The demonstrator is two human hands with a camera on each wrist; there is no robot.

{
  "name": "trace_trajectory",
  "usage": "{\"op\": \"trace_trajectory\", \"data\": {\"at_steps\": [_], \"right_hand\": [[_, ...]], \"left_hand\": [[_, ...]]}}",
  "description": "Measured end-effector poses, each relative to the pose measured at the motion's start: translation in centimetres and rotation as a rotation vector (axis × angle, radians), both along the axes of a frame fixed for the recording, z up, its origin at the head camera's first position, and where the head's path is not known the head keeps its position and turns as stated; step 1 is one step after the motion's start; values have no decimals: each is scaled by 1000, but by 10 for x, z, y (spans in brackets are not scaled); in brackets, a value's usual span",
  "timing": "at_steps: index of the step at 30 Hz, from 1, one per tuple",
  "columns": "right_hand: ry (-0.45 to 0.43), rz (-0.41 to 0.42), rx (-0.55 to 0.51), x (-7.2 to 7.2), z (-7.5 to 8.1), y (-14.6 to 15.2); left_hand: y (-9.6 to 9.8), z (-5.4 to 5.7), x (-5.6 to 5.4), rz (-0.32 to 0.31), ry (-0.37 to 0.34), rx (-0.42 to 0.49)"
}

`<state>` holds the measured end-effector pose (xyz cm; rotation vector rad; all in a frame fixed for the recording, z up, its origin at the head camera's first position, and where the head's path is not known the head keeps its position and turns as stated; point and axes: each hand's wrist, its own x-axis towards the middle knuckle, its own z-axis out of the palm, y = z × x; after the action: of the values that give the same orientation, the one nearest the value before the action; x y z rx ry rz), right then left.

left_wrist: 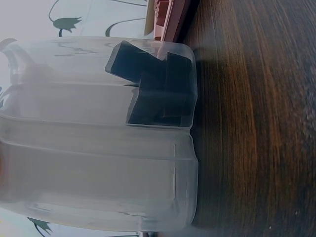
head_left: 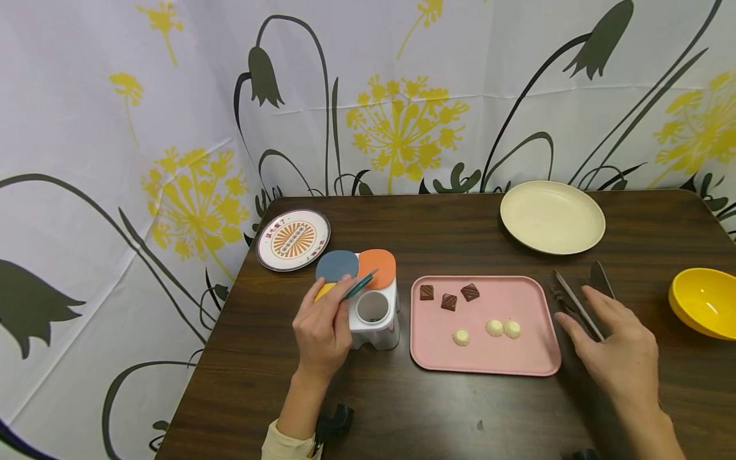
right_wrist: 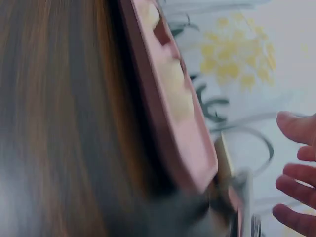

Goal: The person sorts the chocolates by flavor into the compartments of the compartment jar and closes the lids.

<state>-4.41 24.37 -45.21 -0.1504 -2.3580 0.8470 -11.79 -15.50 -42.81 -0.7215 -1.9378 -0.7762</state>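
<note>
My left hand (head_left: 324,329) pinches a teal lid (head_left: 361,284), tilted up over the round opening of a white, four-part container (head_left: 374,326). Blue (head_left: 337,265), orange (head_left: 377,267) and partly hidden yellow lids top the other parts. Through the container's cloudy wall (left_wrist: 89,182), dark chunks (left_wrist: 163,89) show in the left wrist view. My right hand (head_left: 623,345) hovers at metal tongs (head_left: 577,303) beside a pink tray (head_left: 483,356), its fingers (right_wrist: 298,192) spread with nothing between them. On the tray are several brown chocolates (head_left: 449,302) and white swirled pieces (head_left: 495,328).
Behind the container, at the table's left, stands a patterned plate (head_left: 293,240). A cream plate (head_left: 553,217) sits at the back right, and a yellow bowl (head_left: 704,303) near the right edge. A flowered cloth (head_left: 402,38) hangs behind the dark wooden table (head_left: 437,415).
</note>
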Motion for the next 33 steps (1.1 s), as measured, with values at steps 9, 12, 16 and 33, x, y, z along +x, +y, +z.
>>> {"op": "trace_trajectory", "data": {"at_steps": [9, 12, 16, 33], "right_hand": [[104, 355, -10, -23, 12, -53], [96, 446, -22, -29, 17, -70], [68, 549, -36, -36, 25, -90], [119, 858, 19, -65, 48, -165]], "left_hand": [[0, 1, 0, -3, -10, 4], [0, 1, 0, -1, -8, 3], [0, 1, 1, 1, -5, 5], [-1, 1, 1, -4, -17, 4]]}}
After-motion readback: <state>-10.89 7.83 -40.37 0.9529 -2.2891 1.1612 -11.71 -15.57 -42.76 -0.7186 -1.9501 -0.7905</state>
